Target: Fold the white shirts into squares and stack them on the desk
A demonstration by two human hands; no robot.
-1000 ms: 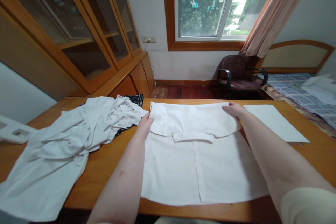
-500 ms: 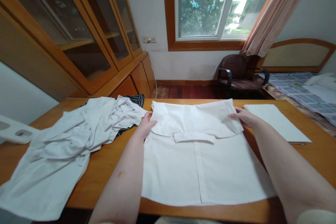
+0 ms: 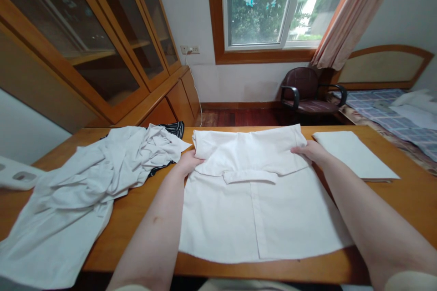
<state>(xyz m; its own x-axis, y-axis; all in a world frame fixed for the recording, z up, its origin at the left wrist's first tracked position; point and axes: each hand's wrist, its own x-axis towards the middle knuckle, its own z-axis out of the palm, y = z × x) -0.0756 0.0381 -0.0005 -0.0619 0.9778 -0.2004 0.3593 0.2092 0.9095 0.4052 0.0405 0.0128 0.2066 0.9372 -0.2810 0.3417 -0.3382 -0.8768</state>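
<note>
A white shirt [image 3: 221, 218] lies spread on the wooden table in front of me. Its far part is folded over toward me, with a collar-like band at the edge of the fold and a button strip running down to the hem. My left hand [image 3: 190, 162] grips the left side of the folded part, thumb on top and fingers hidden underneath. On the opposite side, my right hand [image 3: 310, 151] pinches the cloth the same way. A crumpled pile of white clothes [image 3: 99, 173] lies to the left, and a neatly folded white cloth [image 3: 351, 157] to the right.
Black striped fabric [image 3: 174, 129] shows under the pile. A white plastic piece [image 3: 20, 175] is at the table's left end. Beyond the wooden table [image 3: 143, 227] stand a glass-door cabinet [image 3: 136, 95], an armchair [image 3: 303, 88] and a bed [image 3: 392, 109].
My hands keep their hold on the shirt's sides, moving slightly along the fold. The folded part lies a little flatter. The whole view has shifted slightly.
</note>
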